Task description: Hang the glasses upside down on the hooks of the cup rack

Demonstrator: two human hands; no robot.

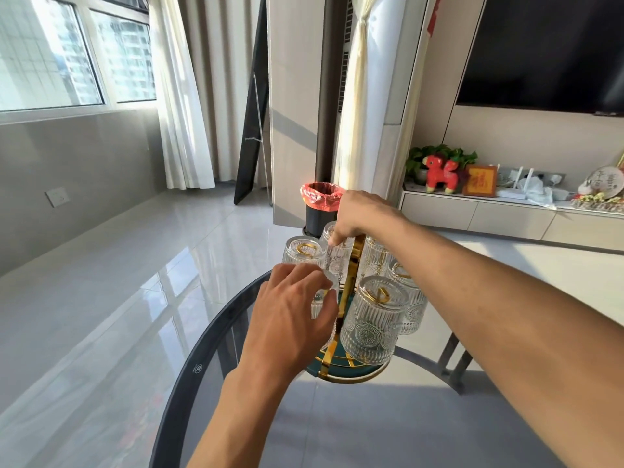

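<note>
A gold cup rack (347,298) with a teal round base (341,369) stands on a round glass table (216,332). Several ribbed clear glasses hang upside down on its hooks, one at the front right (371,322), one at the back left (302,253). My right hand (361,214) grips the top of the rack's post. My left hand (290,315) is closed around an upside-down glass (329,282) at the rack's left side; my palm hides most of it, and I cannot tell whether it sits on a hook.
Behind the table a black bin (319,207) with a red liner stands on the tiled floor. A low white cabinet (506,217) with a red toy and ornaments runs along the right wall under a dark screen. Windows and curtains are at the left.
</note>
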